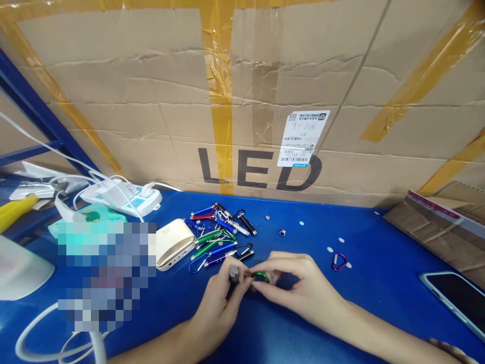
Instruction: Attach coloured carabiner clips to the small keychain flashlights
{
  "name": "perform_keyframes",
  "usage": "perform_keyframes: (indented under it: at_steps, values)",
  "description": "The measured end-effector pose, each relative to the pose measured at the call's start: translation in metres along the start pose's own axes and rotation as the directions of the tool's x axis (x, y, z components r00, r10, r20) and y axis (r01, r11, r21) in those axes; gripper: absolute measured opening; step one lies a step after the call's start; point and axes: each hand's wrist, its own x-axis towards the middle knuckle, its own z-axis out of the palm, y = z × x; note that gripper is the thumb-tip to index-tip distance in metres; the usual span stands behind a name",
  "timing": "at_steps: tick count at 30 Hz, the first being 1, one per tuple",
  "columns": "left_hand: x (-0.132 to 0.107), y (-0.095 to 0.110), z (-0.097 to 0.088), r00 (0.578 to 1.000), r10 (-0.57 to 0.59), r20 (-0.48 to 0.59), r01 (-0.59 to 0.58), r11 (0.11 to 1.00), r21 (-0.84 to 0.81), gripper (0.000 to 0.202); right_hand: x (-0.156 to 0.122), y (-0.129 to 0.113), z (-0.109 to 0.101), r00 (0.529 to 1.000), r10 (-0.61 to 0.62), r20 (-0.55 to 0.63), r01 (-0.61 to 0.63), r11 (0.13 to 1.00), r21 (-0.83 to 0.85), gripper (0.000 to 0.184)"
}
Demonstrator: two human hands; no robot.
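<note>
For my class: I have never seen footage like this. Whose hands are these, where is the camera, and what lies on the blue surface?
There is no machine here. One camera sits on a person's head and looks forward and down, so the two bare hands are that person's own.

The left hand grips a small dark keychain torch. The right hand pinches a green clip at the torch's end.

They work over a blue table. Behind the hands lies a pile of coloured keychain torches, beside a gold-and-white gadget. To the right lie a purple clip and some small round discs, perhaps button cells. A phone lies at the far right, a white power strip at the left. A big cardboard box marked LED stands behind.
</note>
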Motion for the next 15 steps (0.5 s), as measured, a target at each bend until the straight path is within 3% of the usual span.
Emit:
perform_keyframes:
  at_steps: [4,7,11,13,15]
  values:
    - [0.0003,-0.0019,-0.0005,0.998,-0.055,0.041,0.058,0.996,-0.065,0.025,0.0002,-0.0022,0.0013,0.999,-0.030,0.025,0.030,1.000,-0.009,0.021]
    - [-0.0001,-0.0058,-0.0015,0.997,-0.077,0.016,0.078,0.994,-0.074,0.025,-0.0018,0.0009,-0.0004,0.988,-0.153,-0.006,0.147,0.958,-0.245,0.027]
    - [0.0001,-0.0068,-0.0030,0.997,-0.079,-0.028,0.076,0.994,-0.081,0.022,-0.0040,0.0046,-0.0056,0.954,-0.300,-0.017,0.245,0.808,-0.535,0.028]
    - [-0.0001,-0.0057,-0.0033,0.996,-0.089,-0.017,0.087,0.992,-0.096,0.022,-0.0042,0.0044,-0.0065,0.945,-0.328,0.012,0.281,0.790,-0.545,0.028]
    - [-0.0005,-0.0042,-0.0034,0.997,-0.080,-0.007,0.079,0.992,-0.102,0.023,-0.0035,0.0035,-0.0061,0.946,-0.324,0.019,0.293,0.827,-0.480,0.028]
